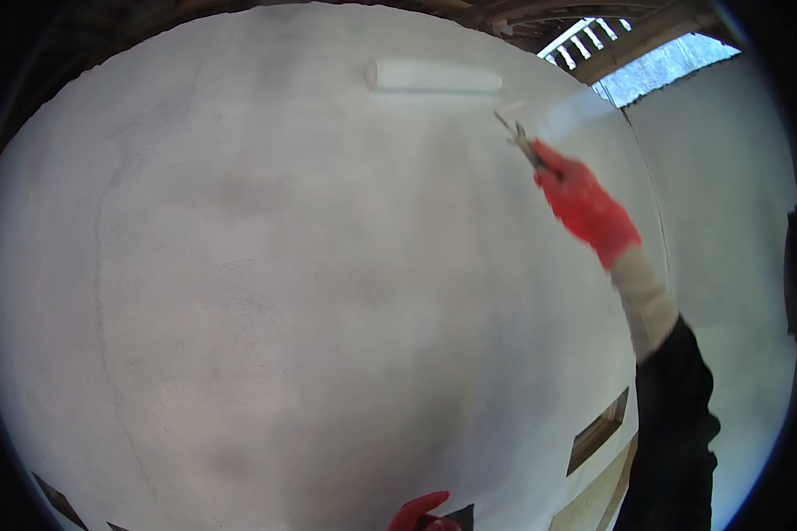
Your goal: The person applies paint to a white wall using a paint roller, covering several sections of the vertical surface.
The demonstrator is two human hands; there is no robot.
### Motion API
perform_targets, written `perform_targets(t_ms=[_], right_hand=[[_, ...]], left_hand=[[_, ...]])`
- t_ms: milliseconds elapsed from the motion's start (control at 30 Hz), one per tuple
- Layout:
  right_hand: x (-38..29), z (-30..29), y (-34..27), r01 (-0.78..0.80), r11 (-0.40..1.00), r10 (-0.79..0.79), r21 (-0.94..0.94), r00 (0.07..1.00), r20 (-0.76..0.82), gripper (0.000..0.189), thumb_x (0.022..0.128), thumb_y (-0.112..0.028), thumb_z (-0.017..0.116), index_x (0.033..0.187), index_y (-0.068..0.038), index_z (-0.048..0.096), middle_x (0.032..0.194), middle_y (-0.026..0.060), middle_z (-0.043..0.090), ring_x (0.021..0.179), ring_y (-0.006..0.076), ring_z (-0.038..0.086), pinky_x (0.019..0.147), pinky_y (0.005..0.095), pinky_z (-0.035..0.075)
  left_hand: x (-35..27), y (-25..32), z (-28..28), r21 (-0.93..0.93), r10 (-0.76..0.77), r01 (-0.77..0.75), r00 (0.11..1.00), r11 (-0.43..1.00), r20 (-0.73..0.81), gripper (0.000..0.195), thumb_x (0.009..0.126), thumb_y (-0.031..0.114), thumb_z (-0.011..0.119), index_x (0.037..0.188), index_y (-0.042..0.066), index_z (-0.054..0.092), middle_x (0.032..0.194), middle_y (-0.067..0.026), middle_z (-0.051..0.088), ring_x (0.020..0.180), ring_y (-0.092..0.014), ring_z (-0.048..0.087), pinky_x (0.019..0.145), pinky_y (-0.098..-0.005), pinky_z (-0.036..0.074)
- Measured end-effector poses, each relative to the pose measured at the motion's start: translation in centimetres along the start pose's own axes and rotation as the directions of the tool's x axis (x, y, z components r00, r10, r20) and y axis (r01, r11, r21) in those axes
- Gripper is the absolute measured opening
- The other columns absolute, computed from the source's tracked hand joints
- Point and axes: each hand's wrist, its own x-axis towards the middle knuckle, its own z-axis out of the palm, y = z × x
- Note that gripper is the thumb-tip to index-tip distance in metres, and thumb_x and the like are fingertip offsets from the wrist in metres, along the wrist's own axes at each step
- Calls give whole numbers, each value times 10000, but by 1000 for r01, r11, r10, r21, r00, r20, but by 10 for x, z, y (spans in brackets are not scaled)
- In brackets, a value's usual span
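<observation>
A white paint roller (436, 75) lies level against the upper part of a pale plastered wall (345, 265). My right hand (588, 202), in a red glove, is closed around the roller's handle (525, 143), below and to the right of the roller sleeve. Part of the roller's frame is blurred against the wall. At the bottom edge my left hand (424, 512), also red-gloved, shows only its fingers, curled beside a dark flat-edged object (463, 516). The picture's edge hides most of that object, and whether the fingers grip it is unclear.
Wooden roof beams (627, 50) and a bright opening run above the wall. A second wall (724, 172) meets it at a cracked corner on the right. Low on the right are a small wood-lined recess (598, 433) and a light panel (588, 494). A dark object (796, 272) stands at the right rim.
</observation>
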Motion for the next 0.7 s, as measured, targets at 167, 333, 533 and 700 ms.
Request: perform_targets(t_ms=[167, 333, 533, 700], right_hand=[[122, 25, -68, -109, 990, 104, 92, 993, 53, 306, 919, -231, 494, 1174, -81, 569, 636, -27, 434, 515, 90, 403, 472, 255, 343], [226, 52, -83, -68, 970, 78, 234, 996, -34, 233, 919, -241, 477, 1084, -106, 572, 626, -16, 430, 513, 92, 425, 478, 279, 360], [233, 83, -101, -88, 960, 98, 265, 995, -27, 261, 916, -249, 482, 1118, -107, 569, 643, -2, 450, 530, 100, 443, 501, 284, 381], [161, 75, -91, -36, 998, 38, 48, 998, -51, 286, 914, -255, 486, 1146, -108, 567, 658, 9, 466, 544, 106, 458, 521, 289, 398]], left_hand=[[-8, 38, -25, 338, 129, -95, 989, 936, -79, 382, 961, 158, 501, 1321, 45, 442, 903, -40, 590, 806, -107, 535, 748, -249, 450], [-9, 59, -40, 326, 74, -26, 988, 945, -134, 367, 957, 144, 501, 1306, 40, 460, 929, -54, 591, 814, -114, 542, 763, -256, 457], [-23, 59, -52, 317, 74, 0, 972, 948, -222, 325, 959, 111, 485, 1269, 14, 494, 1001, -69, 589, 831, -120, 553, 769, -254, 461], [-39, 47, -57, 338, 139, -62, 968, 939, -209, 314, 962, 89, 470, 1259, -10, 491, 1013, -75, 589, 835, -127, 562, 769, -260, 466]])
